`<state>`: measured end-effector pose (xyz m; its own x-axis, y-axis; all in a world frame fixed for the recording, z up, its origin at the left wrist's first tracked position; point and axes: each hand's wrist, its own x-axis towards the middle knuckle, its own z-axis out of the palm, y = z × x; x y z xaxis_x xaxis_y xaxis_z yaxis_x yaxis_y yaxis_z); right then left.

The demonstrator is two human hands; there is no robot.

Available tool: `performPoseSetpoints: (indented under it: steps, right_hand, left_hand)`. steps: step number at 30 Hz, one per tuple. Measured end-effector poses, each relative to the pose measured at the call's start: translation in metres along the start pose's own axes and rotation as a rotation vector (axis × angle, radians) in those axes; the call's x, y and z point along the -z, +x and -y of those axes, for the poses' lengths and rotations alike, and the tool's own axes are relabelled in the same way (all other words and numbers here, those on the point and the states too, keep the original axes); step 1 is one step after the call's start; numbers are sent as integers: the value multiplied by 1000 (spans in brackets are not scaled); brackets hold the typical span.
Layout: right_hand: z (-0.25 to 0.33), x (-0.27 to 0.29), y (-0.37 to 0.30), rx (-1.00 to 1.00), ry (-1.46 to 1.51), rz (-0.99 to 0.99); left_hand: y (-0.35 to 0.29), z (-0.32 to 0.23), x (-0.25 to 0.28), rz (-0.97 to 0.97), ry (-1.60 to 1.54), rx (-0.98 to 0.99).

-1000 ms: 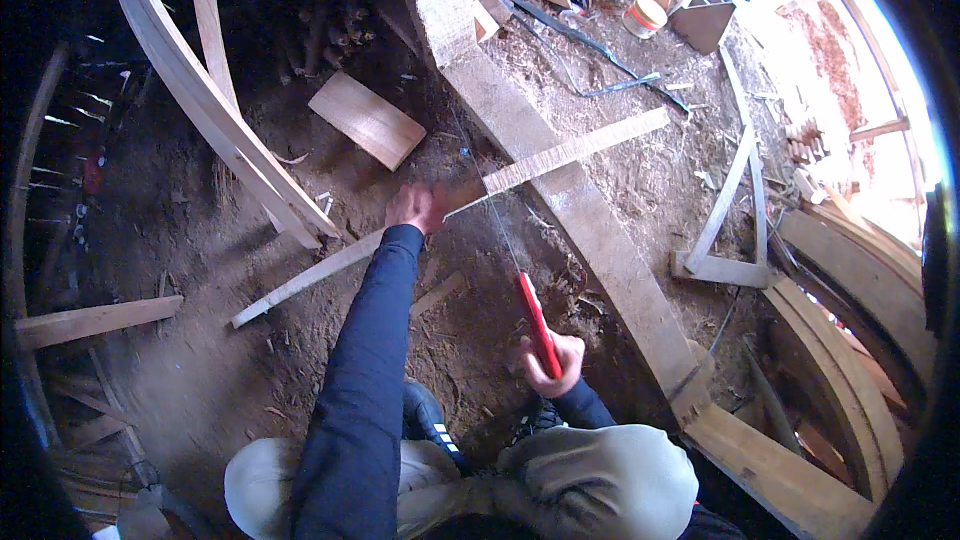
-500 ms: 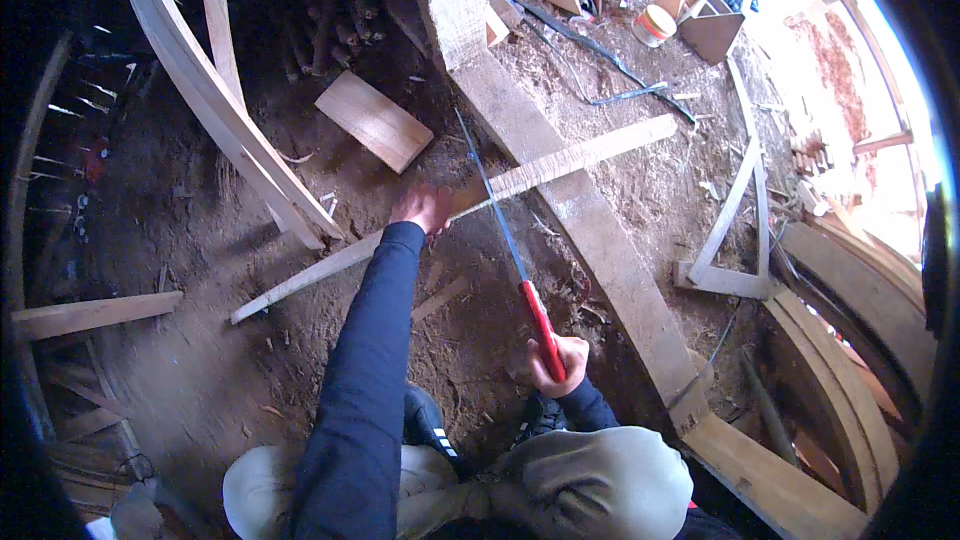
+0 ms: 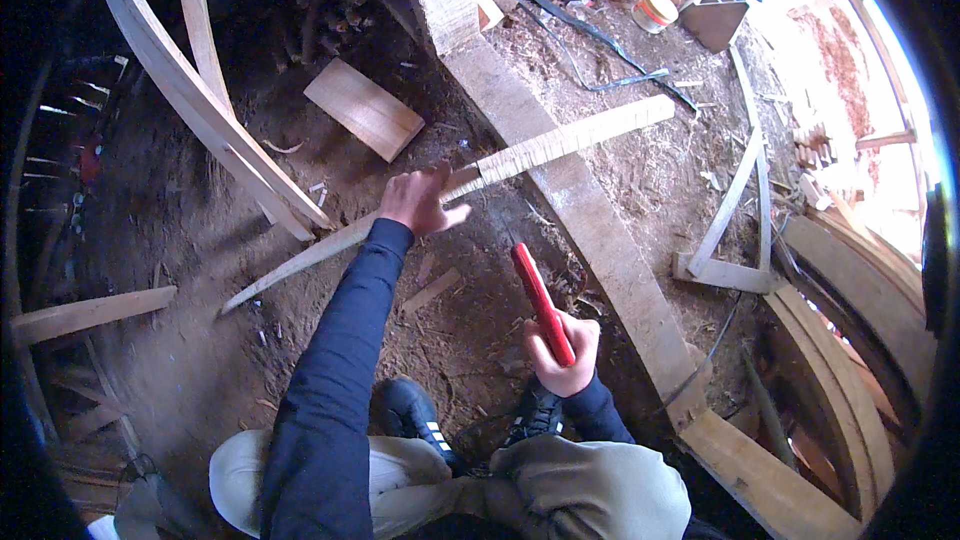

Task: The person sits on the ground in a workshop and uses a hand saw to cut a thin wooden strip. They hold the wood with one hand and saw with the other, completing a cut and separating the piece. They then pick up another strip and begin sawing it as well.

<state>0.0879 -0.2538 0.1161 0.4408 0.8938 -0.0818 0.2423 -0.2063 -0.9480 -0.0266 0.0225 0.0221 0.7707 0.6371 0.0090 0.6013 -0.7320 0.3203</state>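
Note:
A long, slightly curved wooden strip (image 3: 575, 140) lies slantwise across a thick wooden beam (image 3: 600, 230), its left part reaching down over the dirt floor. My left hand (image 3: 415, 202) is on the strip left of the beam, fingers over its far side and thumb spread out on the near side. In my right hand (image 3: 562, 352), closed round its red handle (image 3: 540, 290), is a saw held below the strip. Its blade is barely visible, seen nearly edge-on, and stands apart from the strip. A dark mark crosses the strip just right of my left hand.
A flat wooden block (image 3: 365, 108) lies beyond my left hand. Curved planks (image 3: 190, 105) lean at the left, more curved timbers (image 3: 835, 390) at the right. A jar (image 3: 654, 12) and a wooden toolbox (image 3: 715, 15) stand at the far right. My shoes (image 3: 410, 415) are close below.
The saw has come away from the strip, and its blade has turned nearly out of sight. My left thumb has spread away from the strip. The view has shifted slightly.

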Motion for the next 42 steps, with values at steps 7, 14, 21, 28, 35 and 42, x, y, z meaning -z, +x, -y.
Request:
performPoseSetpoints:
  steps: [7,14,21,28,35,42]
  right_hand:
    - [-17,0,1,74,-48,25]
    - [1,-16,-4,73,-2,-22]
    - [-10,8,-27,202,-108,-167]
    - [-14,2,0,200,-93,-75]
    - [-23,-14,5,187,-128,-75]
    - [-24,-14,6,214,-164,-36]
  left_hand:
    - [17,19,-29,53,104,246]
    - [7,1,-22,31,144,304]
    - [14,-7,-16,-16,74,344]
    - [7,-9,-19,-31,143,320]
    - [4,-7,-23,-121,186,282]
    - [3,-1,-35,-196,242,248]
